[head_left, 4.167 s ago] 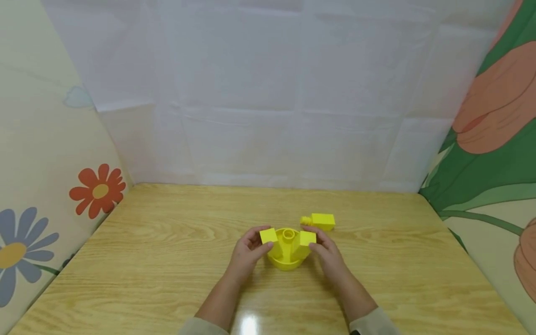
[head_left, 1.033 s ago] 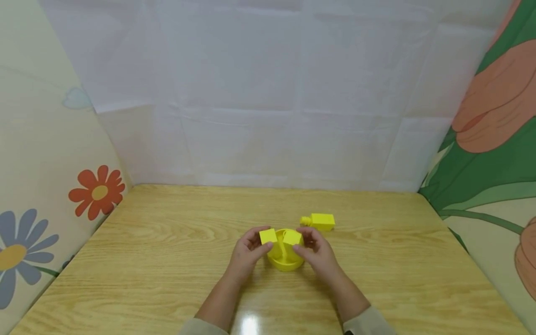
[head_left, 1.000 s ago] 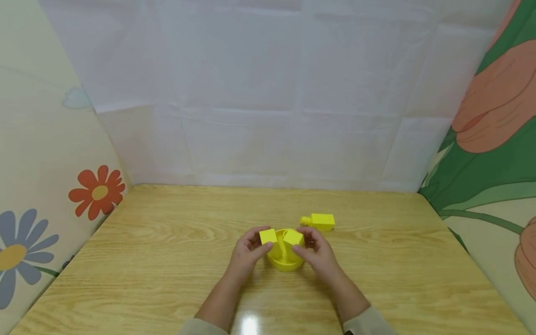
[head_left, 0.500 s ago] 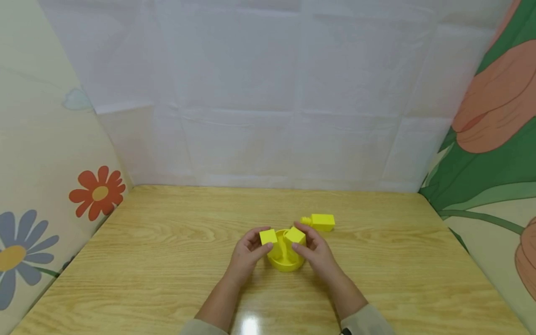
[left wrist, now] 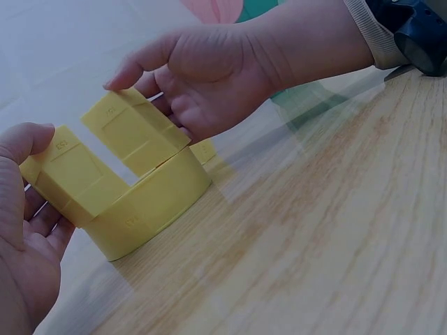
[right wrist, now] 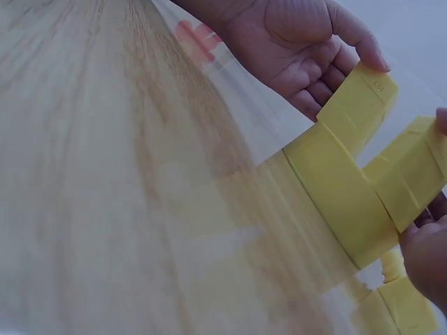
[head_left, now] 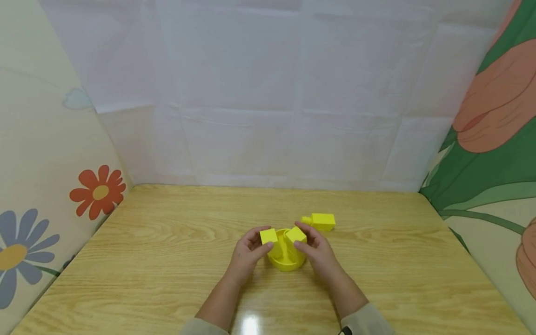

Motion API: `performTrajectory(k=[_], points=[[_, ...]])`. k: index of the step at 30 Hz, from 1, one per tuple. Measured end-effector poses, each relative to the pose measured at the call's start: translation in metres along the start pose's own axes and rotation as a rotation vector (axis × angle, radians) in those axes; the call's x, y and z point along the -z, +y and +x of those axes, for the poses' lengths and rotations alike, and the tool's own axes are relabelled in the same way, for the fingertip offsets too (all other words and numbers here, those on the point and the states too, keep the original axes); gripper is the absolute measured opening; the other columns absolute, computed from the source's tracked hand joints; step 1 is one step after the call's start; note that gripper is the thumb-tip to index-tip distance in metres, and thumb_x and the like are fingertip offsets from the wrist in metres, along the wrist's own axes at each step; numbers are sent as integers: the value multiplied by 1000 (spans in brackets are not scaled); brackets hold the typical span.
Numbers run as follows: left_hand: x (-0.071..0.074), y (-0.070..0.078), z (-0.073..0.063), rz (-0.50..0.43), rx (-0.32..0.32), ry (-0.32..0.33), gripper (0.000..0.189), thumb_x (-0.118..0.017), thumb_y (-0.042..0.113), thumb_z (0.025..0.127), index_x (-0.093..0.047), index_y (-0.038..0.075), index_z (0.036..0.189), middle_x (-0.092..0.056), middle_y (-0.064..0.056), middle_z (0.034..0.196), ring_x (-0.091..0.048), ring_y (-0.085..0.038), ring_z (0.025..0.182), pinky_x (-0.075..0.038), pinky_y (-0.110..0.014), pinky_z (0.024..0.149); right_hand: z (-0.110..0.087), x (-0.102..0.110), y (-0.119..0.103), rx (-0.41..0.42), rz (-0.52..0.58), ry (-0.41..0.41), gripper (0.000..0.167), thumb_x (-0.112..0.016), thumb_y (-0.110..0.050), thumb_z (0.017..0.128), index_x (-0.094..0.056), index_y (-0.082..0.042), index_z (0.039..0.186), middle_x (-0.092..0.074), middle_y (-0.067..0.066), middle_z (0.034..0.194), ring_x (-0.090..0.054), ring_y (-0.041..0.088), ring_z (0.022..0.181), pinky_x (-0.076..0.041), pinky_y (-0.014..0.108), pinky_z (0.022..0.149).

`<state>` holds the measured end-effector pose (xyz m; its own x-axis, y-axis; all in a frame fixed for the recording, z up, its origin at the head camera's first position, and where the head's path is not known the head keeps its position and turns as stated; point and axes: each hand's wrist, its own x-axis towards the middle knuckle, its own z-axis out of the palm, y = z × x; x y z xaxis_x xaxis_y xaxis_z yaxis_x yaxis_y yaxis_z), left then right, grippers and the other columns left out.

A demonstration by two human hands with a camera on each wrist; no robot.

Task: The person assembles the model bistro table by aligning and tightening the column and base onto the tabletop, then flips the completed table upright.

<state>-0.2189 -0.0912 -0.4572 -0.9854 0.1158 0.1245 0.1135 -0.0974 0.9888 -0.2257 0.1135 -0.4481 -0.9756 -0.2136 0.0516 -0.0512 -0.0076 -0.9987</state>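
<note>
A shallow round yellow base [head_left: 286, 266] sits on the wood-grain table. Two yellow rectangular blocks rise from it side by side, tilted outward. My left hand [head_left: 244, 257] pinches the left block [head_left: 268, 236] between thumb and fingers. The right block [head_left: 296, 236] is pinched by my right hand [head_left: 321, 254], its top face turned at an angle to the other's. In the left wrist view, the lower ends of both blocks reach the base's rim [left wrist: 157, 206], with a gap between them. Their bottom ends inside the base are hidden.
Behind my right hand lies a third yellow block [head_left: 323, 222] on its side, its ridged round neck pointing left. A white sheet [head_left: 268, 116] hangs at the table's back edge. Flower-patterned panels [head_left: 100, 191] flank both sides.
Over about four seconds the right hand has moved inward, turning the right block. In the last second that block has turned further and shifted slightly right. The left hand keeps its hold.
</note>
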Motion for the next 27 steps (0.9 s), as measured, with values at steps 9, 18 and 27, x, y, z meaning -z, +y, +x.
performTrajectory(k=[9, 18, 27], points=[[0, 3, 0, 13, 13, 3, 42, -66, 2, 89, -56, -2, 130, -59, -20, 131, -60, -7, 109, -49, -17, 94, 2, 0, -1, -17, -48, 118, 54, -69, -12, 91, -49, -4, 140, -54, 15, 137, -50, 22, 122, -42, 38, 108], [0, 4, 0, 31, 9, -5, 42, -66, 3, 89, -56, -2, 130, -59, -20, 131, -59, -7, 109, -48, -16, 94, 1, 2, -1, 3, -27, 144, 44, -68, -8, 90, -53, -2, 132, -57, 5, 111, -50, 11, 97, -47, 19, 83], [1, 4, -1, 38, 18, -2, 42, -66, 4, 90, -56, -1, 130, -59, -19, 133, -59, -7, 111, -48, -15, 93, -3, 8, 0, -2, 7, 78, 52, -65, -6, 92, -48, -3, 141, -48, 14, 145, -48, 10, 113, -44, 17, 90]])
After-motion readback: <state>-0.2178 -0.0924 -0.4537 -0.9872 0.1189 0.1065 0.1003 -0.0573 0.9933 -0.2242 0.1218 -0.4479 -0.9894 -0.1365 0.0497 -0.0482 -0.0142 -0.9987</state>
